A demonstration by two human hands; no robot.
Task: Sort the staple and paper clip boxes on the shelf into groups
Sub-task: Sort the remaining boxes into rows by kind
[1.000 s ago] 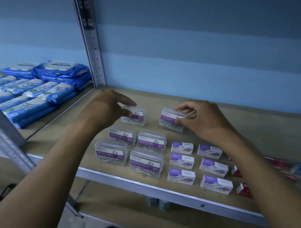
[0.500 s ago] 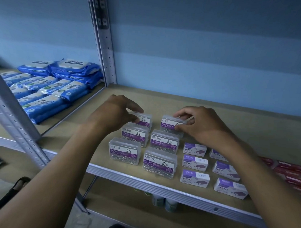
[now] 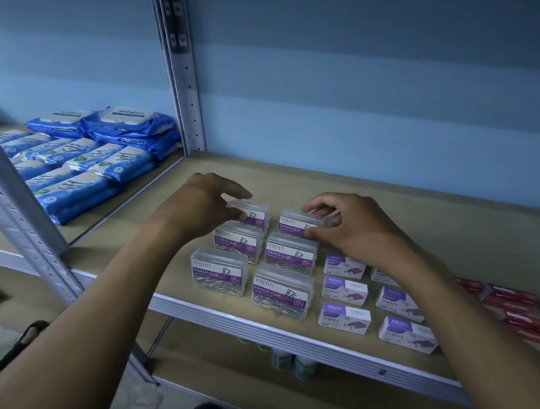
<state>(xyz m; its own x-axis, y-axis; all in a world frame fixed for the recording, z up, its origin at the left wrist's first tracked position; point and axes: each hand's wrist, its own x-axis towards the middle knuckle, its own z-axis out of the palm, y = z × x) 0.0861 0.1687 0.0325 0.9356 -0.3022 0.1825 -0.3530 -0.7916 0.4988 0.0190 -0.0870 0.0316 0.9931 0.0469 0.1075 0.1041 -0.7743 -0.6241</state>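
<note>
Fingertips of our left hand (image 3: 201, 208) pinch the back-left paper clip box (image 3: 253, 215) and our right hand (image 3: 347, 228) its neighbour (image 3: 298, 225) on the shelf (image 3: 415, 209); rigid, slick, light plastic, we judge, best gripped across the short sides.

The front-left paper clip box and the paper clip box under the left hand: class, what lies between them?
In the head view, one more paper clip box lies between the front-left box and the back box under the left hand.

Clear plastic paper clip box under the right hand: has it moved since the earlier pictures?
Yes. The clear plastic paper clip box came left and nearer, into line behind the middle clear box.
</note>
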